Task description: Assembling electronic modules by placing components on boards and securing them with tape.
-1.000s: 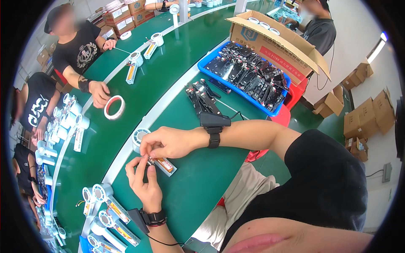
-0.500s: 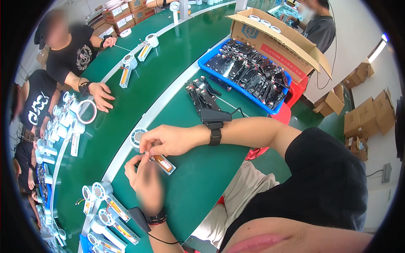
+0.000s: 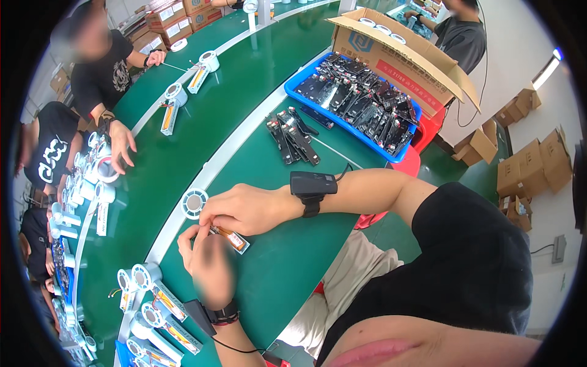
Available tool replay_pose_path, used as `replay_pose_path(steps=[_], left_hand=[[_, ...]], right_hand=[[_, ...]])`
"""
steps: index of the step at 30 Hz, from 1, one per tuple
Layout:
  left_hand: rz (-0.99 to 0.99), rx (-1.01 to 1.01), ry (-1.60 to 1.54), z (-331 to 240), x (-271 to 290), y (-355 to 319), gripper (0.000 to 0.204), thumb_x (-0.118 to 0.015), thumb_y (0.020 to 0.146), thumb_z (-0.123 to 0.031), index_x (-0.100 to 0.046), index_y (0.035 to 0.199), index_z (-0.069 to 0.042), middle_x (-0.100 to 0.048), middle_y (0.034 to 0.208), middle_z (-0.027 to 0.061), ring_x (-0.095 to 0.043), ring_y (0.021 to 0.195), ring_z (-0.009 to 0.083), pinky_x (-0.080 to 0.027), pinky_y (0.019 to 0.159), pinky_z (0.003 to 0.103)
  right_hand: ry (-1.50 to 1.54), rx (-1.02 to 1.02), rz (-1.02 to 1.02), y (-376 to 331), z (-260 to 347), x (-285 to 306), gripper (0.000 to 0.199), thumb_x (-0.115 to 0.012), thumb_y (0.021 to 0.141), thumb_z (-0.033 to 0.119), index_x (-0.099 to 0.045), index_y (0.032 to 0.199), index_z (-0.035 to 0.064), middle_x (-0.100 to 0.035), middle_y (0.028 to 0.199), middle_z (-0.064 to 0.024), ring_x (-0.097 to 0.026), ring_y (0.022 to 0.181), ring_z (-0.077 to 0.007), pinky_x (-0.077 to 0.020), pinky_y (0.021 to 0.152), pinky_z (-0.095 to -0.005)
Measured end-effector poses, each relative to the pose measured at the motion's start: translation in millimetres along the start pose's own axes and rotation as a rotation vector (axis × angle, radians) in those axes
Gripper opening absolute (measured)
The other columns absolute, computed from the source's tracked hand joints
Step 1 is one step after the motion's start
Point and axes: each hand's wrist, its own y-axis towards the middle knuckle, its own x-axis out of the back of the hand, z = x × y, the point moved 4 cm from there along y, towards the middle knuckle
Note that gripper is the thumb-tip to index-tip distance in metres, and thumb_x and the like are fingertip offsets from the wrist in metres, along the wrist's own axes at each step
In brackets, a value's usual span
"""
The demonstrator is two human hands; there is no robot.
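Observation:
A white handheld fan (image 3: 194, 204) lies on the green table in front of me, its round grille toward the belt. Its handle is uncovered and shows an orange battery (image 3: 235, 239). My left hand (image 3: 211, 266) is closed on the fan from the near side, covering part of the handle. From the right, my right hand (image 3: 243, 209) reaches over, its fingers closed where the fan's head meets the handle. The fingertips of both hands meet there. Whatever small part they pinch is hidden.
Black circuit boards (image 3: 292, 137) lie beyond my right hand. More fill a blue tray (image 3: 293, 92) beside a cardboard box (image 3: 391, 67). Several open-handled fans (image 3: 153, 312) stand near left. Across the green belt (image 3: 177, 159), another person's hand (image 3: 122, 145) hovers by more fans.
My hands stay at the fan with small finger shifts; my right fingers have moved slightly down and left. Across the belt, the other person's hand moved left toward the fans, and a white ring there shifted.

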Motion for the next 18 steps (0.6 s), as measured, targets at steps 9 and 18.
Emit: replay_pose_path(steps=[9,18], left_hand=[[0.023,-0.065,0.032,3.3,1.4,3.6,0.029,-0.067,0.093,-0.008,-0.07,0.122,-0.003,-0.063,0.111,0.0139,-0.061,0.099,0.0292,-0.049,0.089,0.037],[0.006,0.037,-0.091,4.6,1.2,2.2,0.03,-0.068,0.094,-0.006,-0.07,0.124,-0.005,-0.063,0.111,0.0111,-0.061,0.092,0.0198,-0.05,0.076,0.029]], right_hand=[[0.499,-0.296,0.019,1.2,-25.2,-12.9,0.018,-0.061,0.095,0.002,-0.063,0.113,0.0003,-0.07,0.097,-0.0073,-0.064,0.087,-0.008,-0.0539,0.074,-0.0276],[-0.012,-0.125,0.08,3.8,-2.4,0.1,0.02,-0.064,0.094,0.007,-0.065,0.114,0.0039,-0.073,0.097,-0.0094,-0.071,0.081,-0.0148,-0.0553,0.071,-0.0282]])
